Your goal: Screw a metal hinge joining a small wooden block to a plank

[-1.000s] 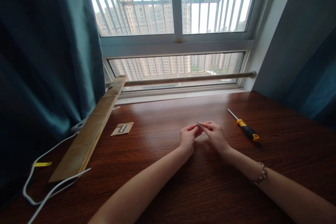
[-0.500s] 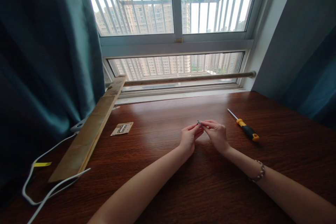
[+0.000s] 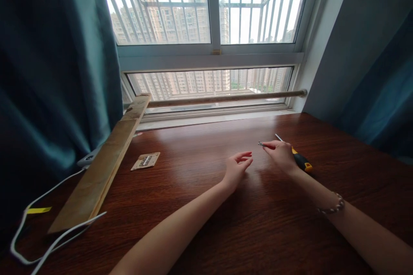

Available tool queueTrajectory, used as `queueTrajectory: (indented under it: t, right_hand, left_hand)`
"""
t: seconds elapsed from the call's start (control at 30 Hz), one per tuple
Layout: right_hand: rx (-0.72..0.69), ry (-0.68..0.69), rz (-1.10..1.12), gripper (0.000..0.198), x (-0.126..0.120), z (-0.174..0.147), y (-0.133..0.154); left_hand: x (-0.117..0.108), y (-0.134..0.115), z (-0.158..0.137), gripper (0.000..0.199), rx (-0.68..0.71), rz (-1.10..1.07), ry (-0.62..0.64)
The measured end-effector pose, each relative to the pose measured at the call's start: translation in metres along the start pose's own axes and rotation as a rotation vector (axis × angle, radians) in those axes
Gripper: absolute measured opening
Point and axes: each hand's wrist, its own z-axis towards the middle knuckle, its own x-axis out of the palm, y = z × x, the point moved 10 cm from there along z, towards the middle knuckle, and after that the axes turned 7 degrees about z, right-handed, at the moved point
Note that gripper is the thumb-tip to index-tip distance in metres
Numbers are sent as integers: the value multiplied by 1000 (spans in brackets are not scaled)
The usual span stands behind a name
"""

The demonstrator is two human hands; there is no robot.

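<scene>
My right hand (image 3: 281, 154) pinches a small metal screw (image 3: 260, 143) between thumb and forefinger, a little above the dark wooden table (image 3: 226, 223). Just behind that hand lies a screwdriver (image 3: 300, 161) with a yellow and black handle, partly hidden by my fingers. My left hand (image 3: 237, 168) rests on the table to the left, fingers loosely apart and holding nothing. A small flat brass hinge plate (image 3: 145, 161) lies farther left on the table.
A long wooden board (image 3: 103, 167) leans from the table's left edge up to the window sill. White cables (image 3: 48, 232) trail at the lower left. A rod (image 3: 226, 98) runs along the window. Teal curtains (image 3: 54, 73) hang on both sides.
My hands have come apart. The right hand carried the screw to the right, towards the screwdriver, and the left hand let go and opened. The camera shifted slightly.
</scene>
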Motion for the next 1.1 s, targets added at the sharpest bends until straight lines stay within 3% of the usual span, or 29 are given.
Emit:
queueTrajectory:
  t: [0.13, 0.27, 0.57, 0.77, 1.1]
  right_hand:
    - [103, 82, -558, 24, -21, -13, -43]
    - [128, 104, -798, 25, -28, -23, -63]
    - [96, 163, -945, 32, -18, -22, -65]
    - [149, 196, -886, 26, -20, -23, -62]
    - [24, 102, -944, 32, -16, -21, -55]
  left_hand:
    - [6, -14, -7, 22, 86, 143, 19]
    - [13, -17, -13, 19, 119, 200, 44]
    - [11, -11, -11, 19, 107, 245, 23]
    - [12, -7, -11, 20, 107, 250, 22]
    - [13, -6, -11, 21, 91, 281, 33]
